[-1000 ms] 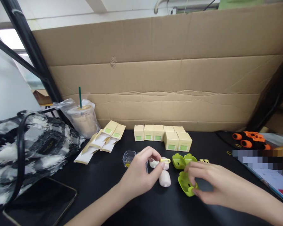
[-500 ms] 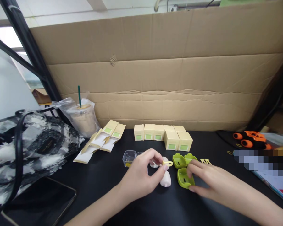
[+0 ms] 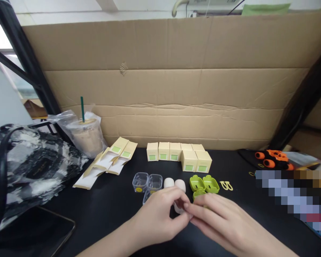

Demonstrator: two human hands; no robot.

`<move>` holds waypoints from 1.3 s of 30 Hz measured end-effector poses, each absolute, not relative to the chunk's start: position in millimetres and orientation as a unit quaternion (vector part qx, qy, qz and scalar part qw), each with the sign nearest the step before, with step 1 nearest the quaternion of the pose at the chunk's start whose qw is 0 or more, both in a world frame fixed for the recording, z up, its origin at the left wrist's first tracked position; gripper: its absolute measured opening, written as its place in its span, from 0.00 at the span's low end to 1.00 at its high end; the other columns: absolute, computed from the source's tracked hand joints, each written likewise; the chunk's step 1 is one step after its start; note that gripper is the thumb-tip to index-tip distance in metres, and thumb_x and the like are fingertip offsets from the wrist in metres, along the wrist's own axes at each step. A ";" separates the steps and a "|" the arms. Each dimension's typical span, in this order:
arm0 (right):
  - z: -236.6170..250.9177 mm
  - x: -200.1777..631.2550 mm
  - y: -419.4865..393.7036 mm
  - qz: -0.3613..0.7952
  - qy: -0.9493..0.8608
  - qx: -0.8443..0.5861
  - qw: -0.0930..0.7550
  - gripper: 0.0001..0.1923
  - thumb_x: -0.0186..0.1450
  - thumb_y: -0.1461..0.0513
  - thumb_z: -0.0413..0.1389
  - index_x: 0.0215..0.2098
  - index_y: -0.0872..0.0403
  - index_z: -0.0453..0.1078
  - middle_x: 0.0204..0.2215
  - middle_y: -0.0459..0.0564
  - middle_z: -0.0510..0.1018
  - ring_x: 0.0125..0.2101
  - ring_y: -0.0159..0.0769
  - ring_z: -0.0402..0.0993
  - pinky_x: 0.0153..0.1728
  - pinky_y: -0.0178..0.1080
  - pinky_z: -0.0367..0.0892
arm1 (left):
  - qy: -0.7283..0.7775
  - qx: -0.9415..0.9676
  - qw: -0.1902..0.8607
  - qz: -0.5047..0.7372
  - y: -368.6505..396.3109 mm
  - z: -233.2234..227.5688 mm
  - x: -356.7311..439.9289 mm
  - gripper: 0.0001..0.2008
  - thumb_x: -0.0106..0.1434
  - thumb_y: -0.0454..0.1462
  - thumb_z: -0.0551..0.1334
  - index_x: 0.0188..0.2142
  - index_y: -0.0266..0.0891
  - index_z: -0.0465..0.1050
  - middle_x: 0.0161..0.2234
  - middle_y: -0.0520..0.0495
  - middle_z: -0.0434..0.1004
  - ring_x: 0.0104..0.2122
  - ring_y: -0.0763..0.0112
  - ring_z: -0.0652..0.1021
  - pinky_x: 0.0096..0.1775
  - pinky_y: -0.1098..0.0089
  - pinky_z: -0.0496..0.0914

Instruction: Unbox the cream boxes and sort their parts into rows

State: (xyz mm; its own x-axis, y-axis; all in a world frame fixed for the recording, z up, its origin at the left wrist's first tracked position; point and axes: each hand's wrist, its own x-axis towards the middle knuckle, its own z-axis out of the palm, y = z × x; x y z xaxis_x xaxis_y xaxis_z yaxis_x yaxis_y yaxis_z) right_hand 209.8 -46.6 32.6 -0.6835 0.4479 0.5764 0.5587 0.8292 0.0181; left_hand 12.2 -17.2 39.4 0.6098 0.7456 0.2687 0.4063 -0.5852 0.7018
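Note:
My left hand (image 3: 163, 212) is closed in a pinch, its fingertips meeting those of my right hand (image 3: 222, 217). Half a second ago a small yellow loop strap showed in the left pinch; the fingers now hide it. The right fingers are pressed together against the left ones, and what they hold is hidden. Under the hands lie white rounded pieces, one (image 3: 169, 183) on the left, another (image 3: 180, 185) beside it, and a third partly covered. Behind my right fingers are green cup-shaped shells (image 3: 211, 185) with small bumps, the nearest mostly covered.
Clear plastic cups (image 3: 140, 181) stand left of the white pieces. Two yellow loops (image 3: 226, 185) lie right of the shells. Behind are small cream boxes (image 3: 164, 151) and flattened boxes (image 3: 107, 160). A bagged drink (image 3: 87, 137), a fluffy bag (image 3: 40, 167) and an orange-black toy (image 3: 274, 159) sit farther out.
My right hand has left the nearest green shell and moved left to meet my left hand. The yellow loop has gone out of sight between the fingers. The view has shifted slightly.

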 end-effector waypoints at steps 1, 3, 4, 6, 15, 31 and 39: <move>32.3 208.7 -47.4 -0.103 -0.913 -0.268 0.289 0.13 0.69 0.66 0.47 0.51 0.55 0.64 0.35 0.52 0.78 0.34 0.37 0.76 0.32 0.35 0.73 | 0.339 0.842 0.313 0.280 -17.4 39.6 12.6 0.02 0.58 0.33 0.59 0.32 0.38 0.71 0.31 0.50 0.74 0.32 0.71 0.74 0.36 0.72 0.68; 34.3 212.6 -44.8 -0.076 -0.912 -0.270 0.300 0.10 0.69 0.66 0.47 0.47 0.55 0.66 0.34 0.51 0.78 0.32 0.35 0.76 0.31 0.34 0.72 | 0.333 0.829 0.349 0.284 -17.0 39.8 12.9 0.04 0.60 0.35 0.59 0.35 0.38 0.71 0.32 0.50 0.75 0.33 0.71 0.75 0.38 0.71 0.69; 36.5 218.4 -41.0 -0.043 -0.905 -0.287 0.310 0.09 0.69 0.66 0.48 0.45 0.54 0.67 0.34 0.50 0.78 0.32 0.34 0.76 0.31 0.34 0.72 | 0.332 0.820 0.365 0.289 -16.4 39.7 12.9 0.06 0.61 0.36 0.59 0.38 0.38 0.71 0.33 0.49 0.75 0.34 0.71 0.75 0.39 0.70 0.70; 42.2 238.2 -27.7 0.048 -0.870 -0.364 0.328 0.05 0.68 0.62 0.49 0.40 0.52 0.67 0.32 0.47 0.77 0.31 0.32 0.76 0.32 0.33 0.71 | 0.337 0.803 0.384 0.307 -14.9 39.1 12.5 0.11 0.62 0.39 0.58 0.44 0.39 0.69 0.35 0.48 0.74 0.34 0.71 0.75 0.40 0.69 0.71; 26.2 353.7 43.4 0.179 -0.721 -0.648 0.166 0.12 0.59 0.57 0.61 0.23 0.54 0.68 0.19 0.43 0.73 0.21 0.31 0.71 0.24 0.35 0.67 | 0.343 0.814 0.341 0.321 -7.7 43.3 6.1 0.11 0.64 0.36 0.55 0.46 0.41 0.66 0.35 0.50 0.74 0.36 0.71 0.75 0.41 0.67 0.70; 12.5 346.7 45.6 0.199 -0.756 -0.618 0.084 0.09 0.66 0.59 0.54 0.35 0.57 0.71 0.31 0.45 0.77 0.29 0.31 0.74 0.32 0.38 0.72 | 0.349 0.818 0.316 0.330 -7.7 47.3 3.7 0.11 0.63 0.35 0.56 0.45 0.41 0.67 0.35 0.50 0.74 0.36 0.71 0.75 0.41 0.68 0.70; 29.8 304.1 50.4 -0.014 -0.807 -0.532 0.258 0.18 0.67 0.58 0.47 0.53 0.53 0.65 0.46 0.55 0.71 0.49 0.44 0.70 0.51 0.49 0.64 | 0.336 0.822 0.325 0.326 -10.7 44.1 4.9 0.12 0.62 0.33 0.56 0.46 0.40 0.67 0.36 0.49 0.75 0.36 0.72 0.75 0.41 0.69 0.70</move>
